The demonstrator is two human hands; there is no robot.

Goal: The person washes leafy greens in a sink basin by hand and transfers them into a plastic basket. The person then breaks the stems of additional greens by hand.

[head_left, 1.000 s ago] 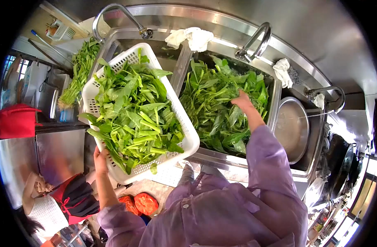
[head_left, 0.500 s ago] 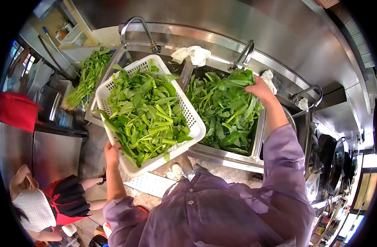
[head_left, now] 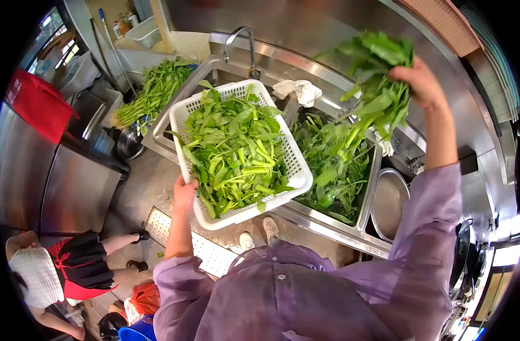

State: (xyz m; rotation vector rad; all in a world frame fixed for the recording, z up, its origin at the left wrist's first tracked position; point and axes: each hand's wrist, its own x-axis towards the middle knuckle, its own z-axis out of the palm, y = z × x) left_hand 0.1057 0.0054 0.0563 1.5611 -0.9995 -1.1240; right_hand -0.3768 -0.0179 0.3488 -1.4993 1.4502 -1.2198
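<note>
Right hand [head_left: 420,82] has raised a gripped green leafy bunch [head_left: 379,105], so this seemingly leaves the rectangular steel sink [head_left: 334,227] under its fingers; left hand [head_left: 184,193] grips white perforated plastic basket [head_left: 300,182].

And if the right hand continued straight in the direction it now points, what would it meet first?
Beyond the bunch of greens it already holds, the right hand would probably meet the steel wall behind the sink first, though depth is unclear from this single view.

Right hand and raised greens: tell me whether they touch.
Touching: the head view shows the right hand closed on the raised greens, with no gap between them.
</note>
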